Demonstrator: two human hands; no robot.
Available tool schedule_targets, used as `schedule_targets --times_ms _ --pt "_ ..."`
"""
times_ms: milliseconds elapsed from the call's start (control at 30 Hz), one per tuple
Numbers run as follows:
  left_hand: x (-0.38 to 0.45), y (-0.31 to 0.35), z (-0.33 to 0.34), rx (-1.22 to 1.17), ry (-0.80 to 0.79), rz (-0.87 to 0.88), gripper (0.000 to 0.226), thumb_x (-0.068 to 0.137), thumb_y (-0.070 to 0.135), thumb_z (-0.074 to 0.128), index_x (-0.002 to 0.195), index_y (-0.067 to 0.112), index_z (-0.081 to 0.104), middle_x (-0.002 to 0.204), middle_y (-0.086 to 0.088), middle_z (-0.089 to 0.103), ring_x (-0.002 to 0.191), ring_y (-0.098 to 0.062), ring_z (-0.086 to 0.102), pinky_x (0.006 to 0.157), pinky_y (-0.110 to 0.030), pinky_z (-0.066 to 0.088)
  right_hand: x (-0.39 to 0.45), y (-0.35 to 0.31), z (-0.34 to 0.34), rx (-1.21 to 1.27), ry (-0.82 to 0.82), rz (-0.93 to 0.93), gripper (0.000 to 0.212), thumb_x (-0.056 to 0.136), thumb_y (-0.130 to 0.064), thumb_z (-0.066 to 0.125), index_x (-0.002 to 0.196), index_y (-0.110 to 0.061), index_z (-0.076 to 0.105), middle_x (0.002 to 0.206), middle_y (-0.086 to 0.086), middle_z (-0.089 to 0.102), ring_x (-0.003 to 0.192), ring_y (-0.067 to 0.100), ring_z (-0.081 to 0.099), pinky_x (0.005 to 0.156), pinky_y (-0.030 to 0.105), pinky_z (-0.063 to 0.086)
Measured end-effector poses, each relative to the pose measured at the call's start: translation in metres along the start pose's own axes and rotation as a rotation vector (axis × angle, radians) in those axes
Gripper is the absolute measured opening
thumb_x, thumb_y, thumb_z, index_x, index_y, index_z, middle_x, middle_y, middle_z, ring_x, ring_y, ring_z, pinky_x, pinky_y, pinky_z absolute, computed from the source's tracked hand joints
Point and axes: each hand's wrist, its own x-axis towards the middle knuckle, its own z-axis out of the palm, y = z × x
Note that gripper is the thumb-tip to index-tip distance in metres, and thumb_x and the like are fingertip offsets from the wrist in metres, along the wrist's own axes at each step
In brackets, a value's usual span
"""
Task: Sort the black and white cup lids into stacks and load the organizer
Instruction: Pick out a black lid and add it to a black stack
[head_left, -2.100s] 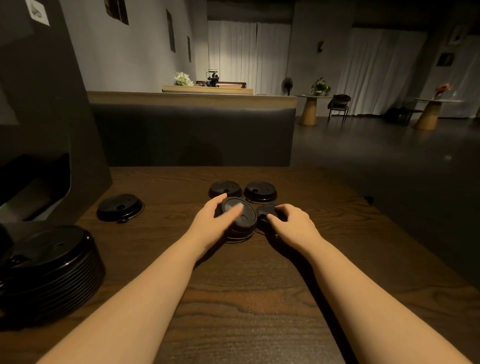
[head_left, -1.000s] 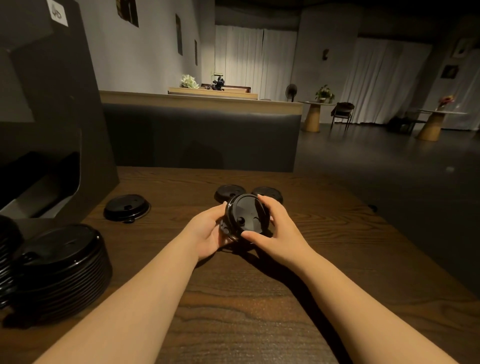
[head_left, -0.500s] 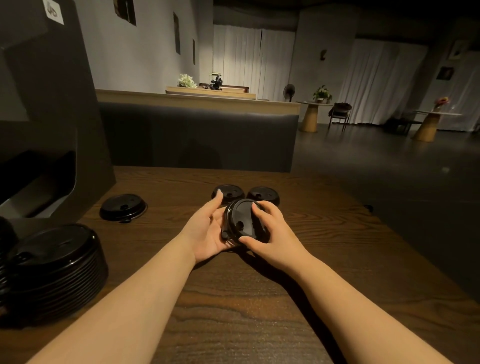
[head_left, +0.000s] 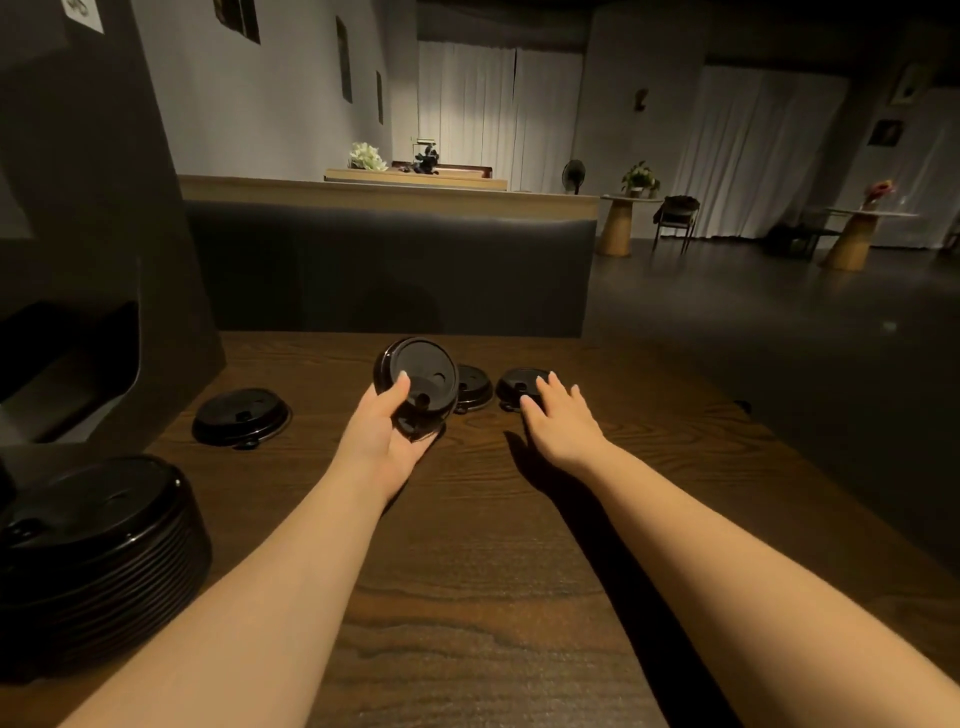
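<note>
1. The left hand (head_left: 387, 434) gripped a small stack of black lids (head_left: 415, 384), thumb on the top face and fingers curled under the rim. The stack was tilted up so its top faced the camera, lifted off the surface (head_left: 467, 545) near the middle of the far edge.

2. The right hand (head_left: 558, 415) was spread, fingers straight and slightly fanned, holding nothing. Its fingertips (head_left: 543, 382) reached the near rim of a loose black lid (head_left: 519, 387) lying flat; whether they actually touched it cannot be told.

3. That lid lay directly ahead of the right hand, toward the far edge. The right hand was plainly the nearer of the 2.

4. A 2nd loose lid (head_left: 472, 389) lay flat between the held stack and the right hand's lid, partly hidden behind the stack.

5. A 3rd single lid (head_left: 241, 415) lay flat toward the left edge, well apart from both hands, nearer the left one.

6. A tall stack of black lids (head_left: 98, 540) stood at the near left corner, with the dark organizer (head_left: 88, 218) rising behind it along the left edge.

7. Judgement: the next move was probably the right hand closing on the lid ahead of it and carrying it left to the held stack. No white lids were visible.
</note>
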Motion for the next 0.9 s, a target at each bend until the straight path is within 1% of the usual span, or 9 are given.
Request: schedule_targets --times_ms 133,267,367,467,600,700,767,833,900 --pt "0.001 0.004 -0.001 -0.100 0.031 -0.037 0.041 0.098 0.015 0.049 0.138 0.018 0.043 0.143 -0.015 0.046 0.129 -0.038 0.046 0.107 -0.053 0.038 0.005 0.000 0.011 -0.068 0.070 -0.023 0.053 0.101 -0.040 0.032 0.149 -0.021 0.025 0.157 0.001 0.023 0.145 0.026 0.018 0.117 0.045 0.020" --pt "0.005 0.007 -0.005 -0.154 0.061 -0.080 0.045 0.097 0.014 0.051 0.141 0.013 0.042 0.140 -0.019 0.049 0.125 -0.038 0.050 0.099 -0.052 0.042 -0.009 -0.001 0.011 -0.093 0.264 -0.101 0.043 0.096 -0.035 0.046 0.135 -0.018 0.049 0.134 0.004 0.051 0.122 0.023 0.048 0.099 0.038 0.044" --pt "0.004 0.007 -0.005 -0.099 0.041 -0.110 0.047 0.095 0.014 0.053 0.141 0.011 0.042 0.138 -0.020 0.050 0.122 -0.039 0.052 0.097 -0.053 0.045 -0.012 0.002 0.004 -0.022 0.354 -0.096 0.039 0.093 -0.041 0.052 0.124 -0.019 0.057 0.126 0.002 0.051 0.122 0.020 0.042 0.099 0.035 0.043" --pt "0.005 0.005 -0.004 0.010 0.021 -0.111 0.046 0.095 0.014 0.054 0.140 0.014 0.045 0.138 -0.018 0.050 0.123 -0.037 0.051 0.102 -0.053 0.043 -0.011 0.004 0.004 0.089 0.175 -0.052 0.062 0.084 -0.055 0.059 0.134 -0.020 0.047 0.144 0.003 0.035 0.136 0.021 0.028 0.109 0.039 0.034" --pt "0.008 0.003 -0.003 0.197 0.027 -0.114 0.052 0.093 0.024 0.059 0.142 0.014 0.043 0.141 -0.014 0.051 0.126 -0.033 0.051 0.104 -0.050 0.043 -0.014 -0.002 0.008 0.165 0.011 -0.041 0.084 0.074 -0.068 0.061 0.140 -0.018 0.042 0.140 0.004 0.048 0.121 0.022 0.051 0.099 0.043 0.048" --pt "0.010 0.001 -0.004 0.258 0.078 -0.119 0.057 0.094 0.033 0.057 0.145 0.016 0.039 0.145 -0.012 0.047 0.130 -0.033 0.047 0.105 -0.052 0.042 -0.021 -0.009 0.004 0.102 -0.091 -0.152 0.090 0.078 -0.063 0.061 0.149 -0.022 0.026 0.155 0.002 0.026 0.140 0.021 0.030 0.113 0.040 0.031" --pt "0.010 0.002 -0.004 0.230 0.091 -0.131 0.055 0.095 0.034 0.054 0.145 0.017 0.039 0.144 -0.013 0.047 0.130 -0.033 0.047 0.104 -0.052 0.042 -0.027 -0.013 0.002 0.028 -0.184 -0.252 0.089 0.079 -0.053 0.067 0.150 -0.025 0.022 0.155 -0.001 0.025 0.140 0.018 0.028 0.112 0.036 0.028" --pt "0.008 0.003 -0.005 0.201 0.088 -0.136 0.053 0.096 0.034 0.053 0.144 0.017 0.041 0.143 -0.014 0.048 0.128 -0.033 0.049 0.104 -0.052 0.042 -0.030 -0.014 0.006 -0.037 -0.127 -0.332 0.081 0.081 -0.044 0.070 0.147 -0.022 0.029 0.149 0.000 0.033 0.137 0.017 0.032 0.109 0.031 0.030" --pt "0.006 0.004 -0.005 0.179 0.065 -0.134 0.050 0.097 0.034 0.051 0.143 0.016 0.042 0.142 -0.014 0.050 0.128 -0.032 0.049 0.106 -0.050 0.041 -0.030 -0.017 0.008 0.128 0.075 -0.322 0.077 0.080 -0.038 0.072 0.145 -0.020 0.034 0.145 0.000 0.036 0.133 0.016 0.035 0.106 0.028 0.032"
